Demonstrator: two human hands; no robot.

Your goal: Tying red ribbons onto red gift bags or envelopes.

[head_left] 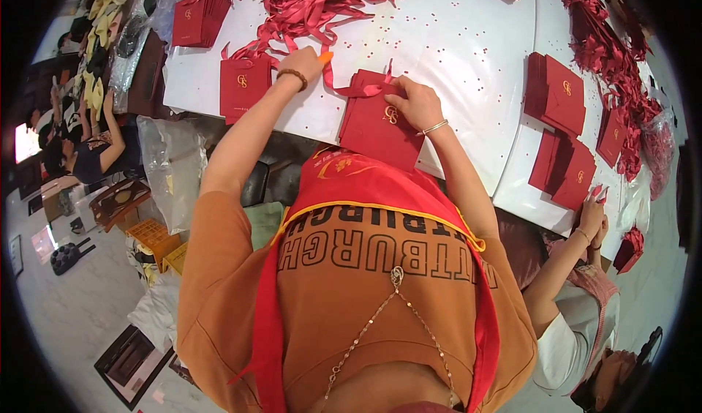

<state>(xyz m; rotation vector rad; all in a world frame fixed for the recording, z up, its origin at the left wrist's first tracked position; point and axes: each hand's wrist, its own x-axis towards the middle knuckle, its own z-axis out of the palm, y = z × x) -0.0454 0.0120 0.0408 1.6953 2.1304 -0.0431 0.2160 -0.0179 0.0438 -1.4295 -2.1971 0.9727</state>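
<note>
A small stack of red paper bags (376,131) with gold print lies at the table's near edge, in front of my body. My right hand (418,104) is closed at the top right of this stack, its thumb and index finger pinching the upper edge of the top bag beside the ribbon. A red ribbon (340,89) runs from the bag's top to the left and up toward a heap. My left hand (301,65), with an orange finger cot (325,57), is curled around the ribbon there; its fingertips are partly hidden. Close to its wrist lies another red bag (243,87) with ribbon on it.
Loose red ribbons (311,7) are heaped on the far side of the white table (446,62), where tiny red dots are scattered. More bag stacks stand at upper left (199,19) and right (559,95). A co-worker's hands (591,219) are at the right, near more bags.
</note>
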